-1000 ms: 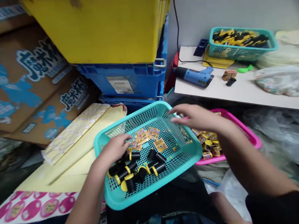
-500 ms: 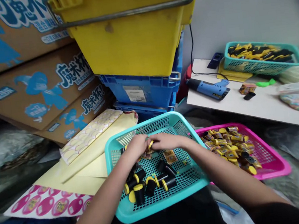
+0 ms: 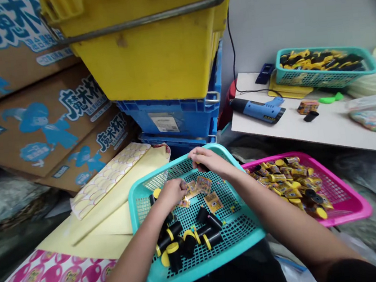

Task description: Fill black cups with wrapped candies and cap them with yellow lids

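Observation:
My left hand point(image 3: 172, 195) hovers low over a teal plastic mesh basket point(image 3: 202, 268), its fingers bunched beside several small square gold labels point(image 3: 203, 184). My right hand point(image 3: 209, 162) sits further up, near the basket's far rim, with fingers curled. Whatever the fingers may hold is hidden. Several black cylinders with yellow caps point(image 3: 186, 243) lie in the basket's near half, just below my left wrist. To the right stands a pink mesh basket point(image 3: 347, 200) heaped with labelled cylinders point(image 3: 288, 184).
A white table point(image 3: 295, 126) at right bears a blue heat gun point(image 3: 259, 111) and a teal basket of cylinders point(image 3: 327, 81). A yellow crate point(image 3: 145, 60) stacked on blue crates point(image 3: 172, 122) and printed cardboard boxes point(image 3: 36, 122) rise ahead. Sticker sheets point(image 3: 54, 276) lie at left.
My hands, together over the basket's middle before, have parted. The right has moved toward the far rim, uncovering the labels. The view has shifted only slightly.

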A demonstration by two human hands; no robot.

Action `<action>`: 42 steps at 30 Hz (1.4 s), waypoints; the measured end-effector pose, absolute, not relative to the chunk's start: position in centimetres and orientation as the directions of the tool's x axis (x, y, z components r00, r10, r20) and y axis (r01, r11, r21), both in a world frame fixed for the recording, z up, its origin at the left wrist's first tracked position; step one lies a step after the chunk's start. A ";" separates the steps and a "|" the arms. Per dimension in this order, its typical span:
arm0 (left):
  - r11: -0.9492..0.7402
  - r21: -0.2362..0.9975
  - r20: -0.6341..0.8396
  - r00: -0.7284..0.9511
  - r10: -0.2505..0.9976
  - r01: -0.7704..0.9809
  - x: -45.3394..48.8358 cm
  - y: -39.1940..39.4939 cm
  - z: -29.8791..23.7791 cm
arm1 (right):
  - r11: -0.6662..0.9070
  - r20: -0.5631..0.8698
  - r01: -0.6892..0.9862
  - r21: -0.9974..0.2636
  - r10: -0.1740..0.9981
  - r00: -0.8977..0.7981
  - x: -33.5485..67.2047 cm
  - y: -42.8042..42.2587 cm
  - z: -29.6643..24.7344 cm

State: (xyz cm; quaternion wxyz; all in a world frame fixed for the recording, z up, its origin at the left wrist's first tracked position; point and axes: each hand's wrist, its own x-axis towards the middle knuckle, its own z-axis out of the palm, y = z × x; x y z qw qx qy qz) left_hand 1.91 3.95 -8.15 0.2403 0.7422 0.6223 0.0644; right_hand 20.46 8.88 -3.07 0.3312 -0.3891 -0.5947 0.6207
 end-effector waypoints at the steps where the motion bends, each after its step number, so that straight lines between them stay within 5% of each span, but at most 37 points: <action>1: -0.121 0.442 -0.203 0.230 0.952 0.889 1.8 3.9 -8.2 | -0.086 -0.095 0.041 -0.995 0.880 -0.466 20.5 9.1 -3.2; 14: -0.078 0.590 -0.153 0.206 0.966 0.803 1.0 4.0 -7.5 | -0.044 -0.101 0.129 -0.991 0.871 -0.480 20.2 9.5 -3.6; 16: -0.028 0.740 -0.112 0.164 0.980 0.672 1.2 4.0 -6.7 | -0.020 -0.113 0.184 -0.983 0.850 -0.514 20.2 9.4 -3.7; 19: 0.155 0.974 -0.169 0.068 0.983 0.165 1.8 3.8 -5.7 | -0.013 -0.130 0.232 -0.973 0.856 -0.500 20.2 9.2 -3.7; 22: 0.256 0.936 -0.259 0.021 0.966 -0.242 2.4 3.7 -5.4 | -0.006 -0.136 0.234 -0.972 0.826 -0.548 19.9 9.0 -3.8; 26: 0.189 0.882 -0.264 -0.122 0.957 -0.431 3.4 3.8 -5.5 | 0.025 -0.088 0.208 -0.978 0.853 -0.515 18.9 8.7 -4.2; 35: 0.180 0.796 -0.319 -0.147 0.936 -0.577 3.8 4.0 -5.0 | 0.002 -0.042 0.094 -0.996 0.886 -0.462 17.6 8.6 -4.9; 42: 0.085 0.848 -0.196 -0.161 0.967 -0.523 3.2 4.2 -5.3 | 0.032 0.001 0.075 -0.997 0.923 -0.384 17.7 8.6 -4.6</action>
